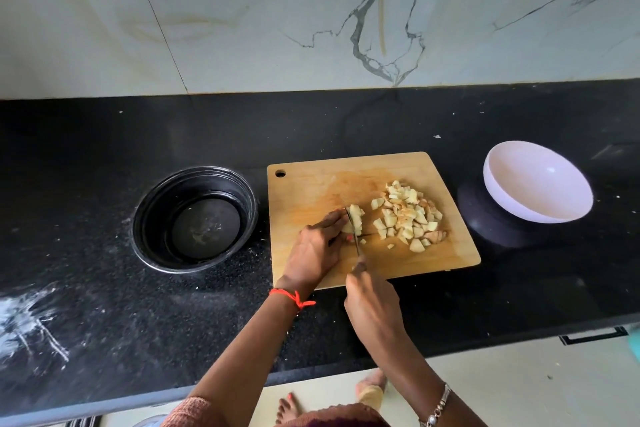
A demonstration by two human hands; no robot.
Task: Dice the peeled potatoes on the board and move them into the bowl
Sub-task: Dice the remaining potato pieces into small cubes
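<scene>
Black stone counter (104,288) up front, then the right hand (372,302) wrapped round a small knife (356,239), blade down in a potato chunk (355,218) that the left hand (315,250) pins to the wooden board (311,191) with bent fingertips. Just right of that sits the pile of diced potato (410,218), and past the board's edge the white bowl (536,184) holds nothing. My guess is the dice are light, firm and slippery-wet, so scoop cupped handfuls from underneath rather than pinching.

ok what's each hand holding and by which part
The right hand grips the knife by its handle; the left hand holds the potato piece by its left side.
</scene>
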